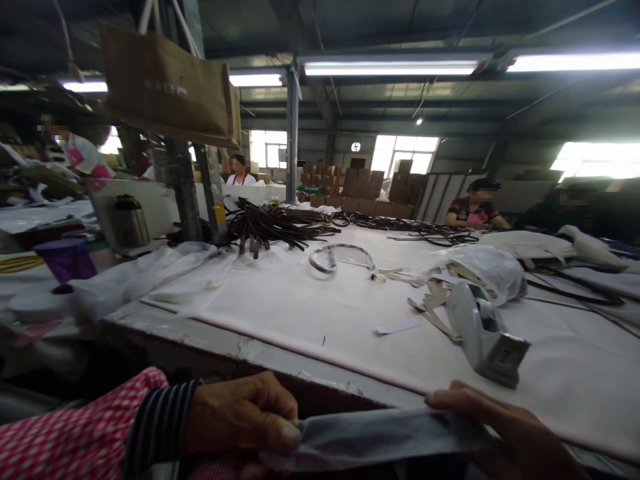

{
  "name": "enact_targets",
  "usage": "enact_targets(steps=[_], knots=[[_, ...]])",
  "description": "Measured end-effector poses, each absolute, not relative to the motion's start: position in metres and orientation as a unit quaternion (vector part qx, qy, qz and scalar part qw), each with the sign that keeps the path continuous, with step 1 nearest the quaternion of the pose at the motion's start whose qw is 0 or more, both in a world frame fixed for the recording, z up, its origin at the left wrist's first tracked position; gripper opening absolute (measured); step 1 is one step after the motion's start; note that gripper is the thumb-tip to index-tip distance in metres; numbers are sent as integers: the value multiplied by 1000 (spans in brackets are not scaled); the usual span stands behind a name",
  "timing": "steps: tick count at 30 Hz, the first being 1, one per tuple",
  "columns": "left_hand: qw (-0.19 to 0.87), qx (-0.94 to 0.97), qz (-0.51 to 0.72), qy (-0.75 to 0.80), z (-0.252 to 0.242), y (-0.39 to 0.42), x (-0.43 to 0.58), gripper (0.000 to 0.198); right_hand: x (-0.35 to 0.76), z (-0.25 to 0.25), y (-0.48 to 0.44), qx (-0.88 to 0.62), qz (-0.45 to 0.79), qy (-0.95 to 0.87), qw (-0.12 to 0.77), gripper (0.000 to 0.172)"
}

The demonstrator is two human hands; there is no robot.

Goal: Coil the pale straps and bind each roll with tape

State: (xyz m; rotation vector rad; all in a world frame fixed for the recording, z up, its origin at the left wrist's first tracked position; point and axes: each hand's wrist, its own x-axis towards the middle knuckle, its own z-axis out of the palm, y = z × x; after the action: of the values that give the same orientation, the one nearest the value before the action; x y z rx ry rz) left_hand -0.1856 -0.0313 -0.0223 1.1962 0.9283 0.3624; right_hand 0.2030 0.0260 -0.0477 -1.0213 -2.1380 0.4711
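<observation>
At the table edge [240, 347], a grey strip [370, 437] held low

Below the edge, at 6 o'clock, the left hand [243, 413] is curled closed around the grey strip's near end, a checked sleeve [65, 427] behind it. At 5 o'clock, the right hand [500, 427] grips the far end, its fingers [480, 407] lying over the top. Nearest on the table, at 2 o'clock, stand a tape dispenser [487, 333] and a plastic bag [487, 267]. Leather straps [273, 223] lie in a heap at 12 o'clock, and a co-worker [475, 210] sits beyond, at 1 o'clock.

Grey cloth strip [370, 437], pink-checked sleeve [65, 433]
</observation>
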Motion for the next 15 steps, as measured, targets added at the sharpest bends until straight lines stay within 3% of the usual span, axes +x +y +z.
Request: enact_targets(steps=[7, 11, 15], knots=[[751, 496, 354, 254, 26, -41, -143, 39, 165, -48, 62, -353, 149, -778, 499, 26], [677, 470, 521, 221, 47, -28, -111, 22, 114, -81, 41, -377, 337, -733, 454, 40], [531, 421, 665, 314, 28, 3, -83, 22, 73, -113, 2, -323, 564, -673, 352, 52]])
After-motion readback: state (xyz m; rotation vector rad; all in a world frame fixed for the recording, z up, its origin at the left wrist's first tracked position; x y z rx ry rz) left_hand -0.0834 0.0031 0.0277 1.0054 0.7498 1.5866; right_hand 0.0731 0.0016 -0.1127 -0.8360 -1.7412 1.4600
